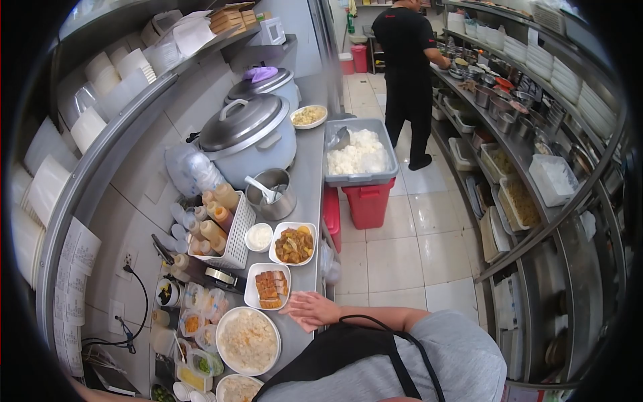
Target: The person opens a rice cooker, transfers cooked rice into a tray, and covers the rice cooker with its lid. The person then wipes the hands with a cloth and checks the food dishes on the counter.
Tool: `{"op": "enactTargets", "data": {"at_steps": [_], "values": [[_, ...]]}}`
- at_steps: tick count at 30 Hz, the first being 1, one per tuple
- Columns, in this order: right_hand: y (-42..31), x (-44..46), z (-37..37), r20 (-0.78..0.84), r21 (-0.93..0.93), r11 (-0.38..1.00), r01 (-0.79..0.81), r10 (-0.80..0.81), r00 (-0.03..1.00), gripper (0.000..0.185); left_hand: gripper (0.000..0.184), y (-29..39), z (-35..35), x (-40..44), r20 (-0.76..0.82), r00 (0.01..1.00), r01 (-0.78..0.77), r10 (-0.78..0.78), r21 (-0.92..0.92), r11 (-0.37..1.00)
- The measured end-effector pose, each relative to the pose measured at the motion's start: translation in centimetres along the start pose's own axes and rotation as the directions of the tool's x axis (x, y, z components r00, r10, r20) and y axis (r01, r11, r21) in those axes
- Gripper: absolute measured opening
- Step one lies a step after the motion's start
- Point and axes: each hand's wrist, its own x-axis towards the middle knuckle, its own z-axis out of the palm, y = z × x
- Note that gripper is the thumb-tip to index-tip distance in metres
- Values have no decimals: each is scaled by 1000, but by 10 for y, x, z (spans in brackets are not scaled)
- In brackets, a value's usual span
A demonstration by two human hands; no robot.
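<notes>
My right hand [311, 310] is at the counter's front edge, just beside a white square dish of sliced roast pork [270, 287]. Its fingers are stretched out, and nothing shows in them. Only a strip of my left forearm appears at the bottom left; the hand itself is out of view. Behind the pork stand a square bowl of brown stew [295, 244] and a small bowl of white rice [258, 236]. Nearer to me sits a large round bowl of rice [248, 340], with part of another rice bowl [238, 388] below it.
Sauce bottles fill a white basket [231, 231] beside a steel pot [271, 193]. Large rice cookers [248, 134] stand farther back. A grey tub of rice [358, 177] rests on a red bin [370, 206]. Another person [404, 67] stands in the aisle by the right-hand shelves.
</notes>
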Motion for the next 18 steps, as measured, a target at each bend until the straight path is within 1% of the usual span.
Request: {"op": "enactTargets", "data": {"at_steps": [3,6,9,12,14,18], "values": [[0,2,-3,15,4,1000,-4,3,1000,46,23,0,-1,1,13,1000,-16,16,-19,1000],[-3,3,-7,-21,26,1000,11,-10,1000,45,25,2,-2,2,31,999,23,-22,-39,999],[-2,3,-6,-18,34,999,15,-15,1000,45,26,-3,3,0,-1,1000,11,-11,-33,999],[-2,2,-4,4,5,1000,3,-3,1000,47,26,-6,5,0,-19,1000,7,-8,-12,1000],[-3,2,-4,-2,36,999,0,0,1000,45,26,-8,7,0,-37,999,-7,7,-2,1000],[-4,3,-8,-10,38,999,-2,3,1000,45,27,-6,6,0,-61,997,-36,36,7,999]]}}
